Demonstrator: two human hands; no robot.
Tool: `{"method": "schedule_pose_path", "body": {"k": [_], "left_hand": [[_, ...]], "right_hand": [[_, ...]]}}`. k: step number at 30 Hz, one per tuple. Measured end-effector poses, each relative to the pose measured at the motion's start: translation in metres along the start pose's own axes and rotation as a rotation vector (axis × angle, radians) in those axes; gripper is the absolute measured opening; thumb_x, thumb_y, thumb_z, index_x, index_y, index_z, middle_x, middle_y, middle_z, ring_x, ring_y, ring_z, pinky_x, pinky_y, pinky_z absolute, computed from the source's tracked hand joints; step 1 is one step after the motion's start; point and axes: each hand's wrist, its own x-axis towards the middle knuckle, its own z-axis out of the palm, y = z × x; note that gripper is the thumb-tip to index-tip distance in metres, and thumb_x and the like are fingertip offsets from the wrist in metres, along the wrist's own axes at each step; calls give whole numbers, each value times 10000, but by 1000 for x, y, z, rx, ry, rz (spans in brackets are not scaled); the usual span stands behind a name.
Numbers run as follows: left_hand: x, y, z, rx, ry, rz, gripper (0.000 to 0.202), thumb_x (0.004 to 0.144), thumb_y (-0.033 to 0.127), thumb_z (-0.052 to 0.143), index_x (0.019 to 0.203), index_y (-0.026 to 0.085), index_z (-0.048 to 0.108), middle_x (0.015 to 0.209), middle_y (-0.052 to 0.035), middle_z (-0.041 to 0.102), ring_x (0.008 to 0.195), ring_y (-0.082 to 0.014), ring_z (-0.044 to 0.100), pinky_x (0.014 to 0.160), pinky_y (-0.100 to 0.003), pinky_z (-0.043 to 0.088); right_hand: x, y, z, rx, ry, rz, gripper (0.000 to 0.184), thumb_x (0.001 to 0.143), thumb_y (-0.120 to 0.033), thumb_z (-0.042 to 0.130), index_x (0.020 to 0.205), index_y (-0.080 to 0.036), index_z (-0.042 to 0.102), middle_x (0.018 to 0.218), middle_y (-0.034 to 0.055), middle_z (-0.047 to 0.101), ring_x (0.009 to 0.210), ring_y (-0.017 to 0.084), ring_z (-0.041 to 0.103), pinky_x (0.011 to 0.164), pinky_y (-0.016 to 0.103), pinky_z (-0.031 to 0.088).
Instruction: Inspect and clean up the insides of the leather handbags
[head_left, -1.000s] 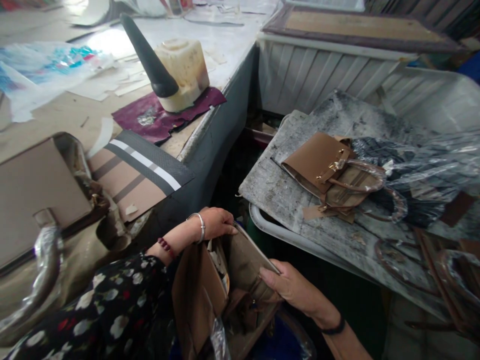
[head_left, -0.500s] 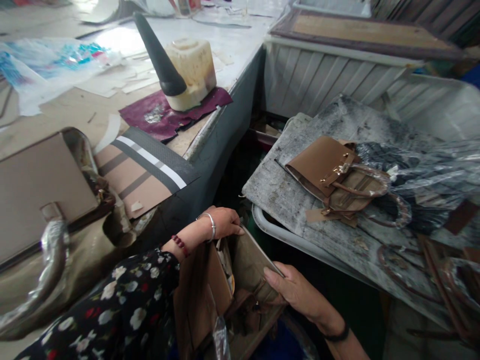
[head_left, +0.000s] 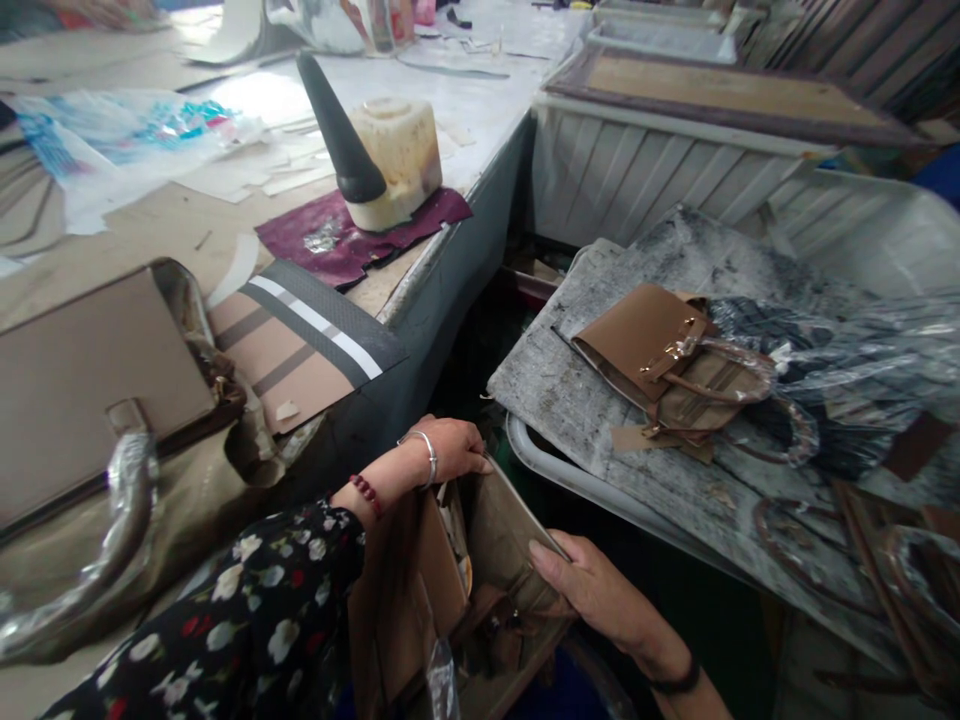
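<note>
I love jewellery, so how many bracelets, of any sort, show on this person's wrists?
3: a silver bangle and a red beaded bracelet on the left wrist, a dark band on the right wrist. The floral sleeve might hide more.

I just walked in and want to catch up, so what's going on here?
A person in a flowered sleeve is holding an open brown bag by one edge of its opening. The left hand grips the far end, and the right hand grips nearer, thumb on the inside. Another brown bag lies on a grey board to the right. On the table, a yellowed plastic container stands on a maroon sheet.
</note>
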Motion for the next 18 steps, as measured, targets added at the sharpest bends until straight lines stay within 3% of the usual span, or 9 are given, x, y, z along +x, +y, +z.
{"method": "schedule_pose_path", "body": {"k": [14, 18], "left_hand": [[-6, 14, -4, 2, 59, -39, 314, 740, 499, 457, 663, 236, 611, 840, 17, 661, 825, -209, 594, 761, -362, 348], [-7, 15, -3, 2, 64, -69, 304, 733, 504, 482, 655, 242, 615, 833, 22, 662, 842, -210, 593, 768, -351, 361]], "right_hand": [[-8, -6, 5, 77, -45, 42, 404, 799, -513, 451, 869, -123, 532, 720, 17, 545, 685, 152, 545, 613, 262, 477], [-8, -5, 3, -7, -26, -25, 396, 813, -495, 439, 822, -115, 549, 715, 17, 548, 646, 123, 508, 578, 217, 443]]}}
